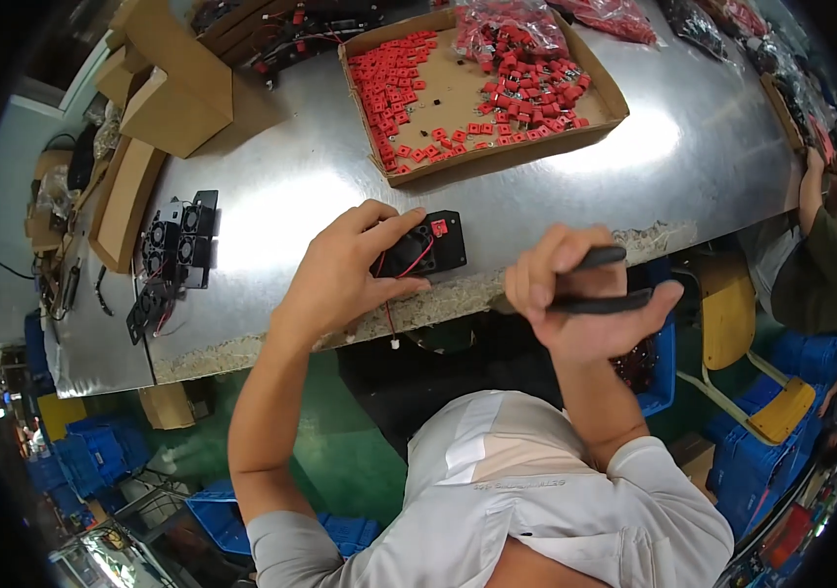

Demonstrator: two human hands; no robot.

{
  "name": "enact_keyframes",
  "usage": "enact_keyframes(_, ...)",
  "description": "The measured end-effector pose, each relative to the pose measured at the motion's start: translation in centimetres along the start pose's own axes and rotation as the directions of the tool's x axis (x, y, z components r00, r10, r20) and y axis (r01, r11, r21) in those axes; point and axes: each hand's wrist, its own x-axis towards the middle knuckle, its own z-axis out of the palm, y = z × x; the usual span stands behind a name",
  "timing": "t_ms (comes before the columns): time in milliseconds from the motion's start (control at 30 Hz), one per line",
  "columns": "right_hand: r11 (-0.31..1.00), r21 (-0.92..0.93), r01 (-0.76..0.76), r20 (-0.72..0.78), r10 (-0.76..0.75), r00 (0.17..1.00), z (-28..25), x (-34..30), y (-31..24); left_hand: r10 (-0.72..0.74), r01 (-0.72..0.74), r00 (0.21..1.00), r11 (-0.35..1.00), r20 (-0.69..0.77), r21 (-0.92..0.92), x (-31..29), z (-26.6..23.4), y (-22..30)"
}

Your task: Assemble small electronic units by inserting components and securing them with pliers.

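Blk fan (pixel 413 257) in L hand (pixel 338 263); R hand (pixel 587 331): tool (pixel 607 302).

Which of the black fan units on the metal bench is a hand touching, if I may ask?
The black fan unit with the red block, under the left hand; the other fan units sit grouped further left, untouched.

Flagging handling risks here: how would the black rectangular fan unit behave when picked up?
The black rectangular fan unit looks stiff, being straight-edged. Its thin, curving red wire seems floppy; the small white connector, dangling, may swing.
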Motion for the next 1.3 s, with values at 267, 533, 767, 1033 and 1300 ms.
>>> enact_keyframes(267,0.949,-0.291,-0.119,0.013,0.128,0.992,-0.2,5.9,-0.7,-0.163,0.163,0.977,0.987,-0.137,-0.01,-1.5,1.8,2.2)
enact_keyframes(533,0.946,-0.307,-0.107,-0.061,0.093,0.994,1.4,7.6,3.6,-0.24,0.243,0.947,0.97,-0.211,-0.017,-2.0,2.5,3.5)
enact_keyframes(767,0.897,-0.436,-0.075,-0.055,0.057,0.997,1.5,7.5,4.4,-0.268,0.274,0.936,0.962,-0.229,-0.008,-1.9,2.8,3.8)
enact_keyframes(1033,0.884,-0.461,-0.079,-0.067,0.054,0.996,1.6,7.4,4.5,-0.255,0.258,0.94,0.966,-0.226,-0.018,-1.9,2.9,3.8)
enact_keyframes(1300,0.813,-0.578,-0.068,-0.074,0.031,0.997,2.0,7.1,4.9,-0.248,0.248,0.944,0.968,-0.218,-0.027,-1.8,2.8,3.7)
